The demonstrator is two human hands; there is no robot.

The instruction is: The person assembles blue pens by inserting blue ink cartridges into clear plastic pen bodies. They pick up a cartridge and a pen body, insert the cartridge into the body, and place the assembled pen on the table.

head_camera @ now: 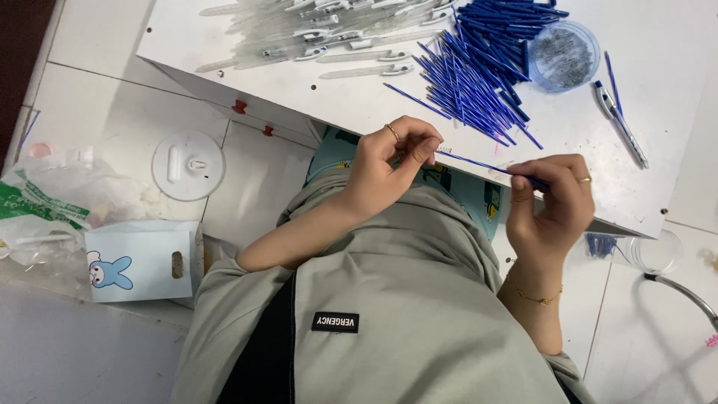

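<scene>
My left hand (pixel 393 161) and my right hand (pixel 550 206) are raised in front of my chest at the near edge of a white table (pixel 336 97). Between them runs a thin blue pen refill (pixel 482 163). My left fingertips pinch its left end and my right fingers grip its right end. Whether the left fingers also hold a small part is hidden. Both hands wear a ring, and the right wrist has a thin bracelet.
On the table lie a pile of blue refills (pixel 479 67), several clear pen barrels (pixel 329 34), a round clear dish of small parts (pixel 562 54) and an assembled pen (pixel 621 123). On the floor are a white round lid (pixel 188 164), a plastic bag (pixel 45 202), a small rabbit box (pixel 142 262) and a clear cup (pixel 654 251).
</scene>
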